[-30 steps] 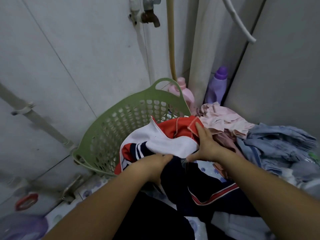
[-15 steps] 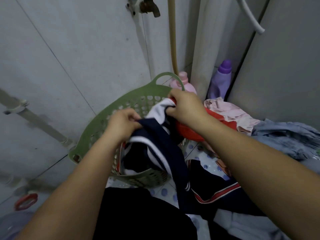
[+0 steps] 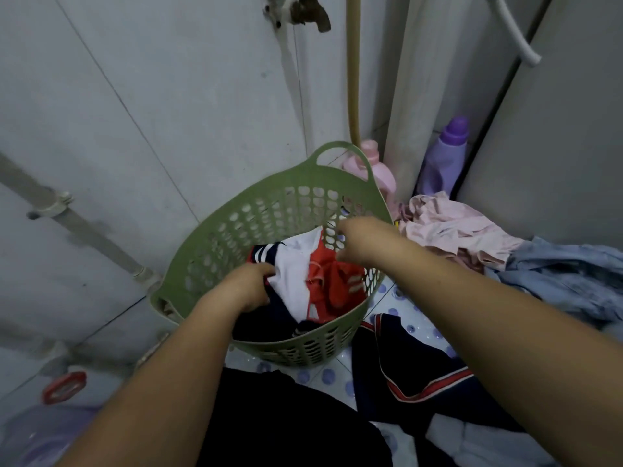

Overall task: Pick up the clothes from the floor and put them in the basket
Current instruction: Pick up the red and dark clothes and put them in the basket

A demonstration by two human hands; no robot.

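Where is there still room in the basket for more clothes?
The far half of the basket is bare, beyond the red and white shirt. The near half is crowded: the shirt and left hand fill it. The right hand hovers over the right rim.

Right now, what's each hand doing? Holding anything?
Left hand: closed on the red, white and navy garment inside the green basket.
Right hand: over the basket, nothing visibly held; whether its fingers are open cannot be told.
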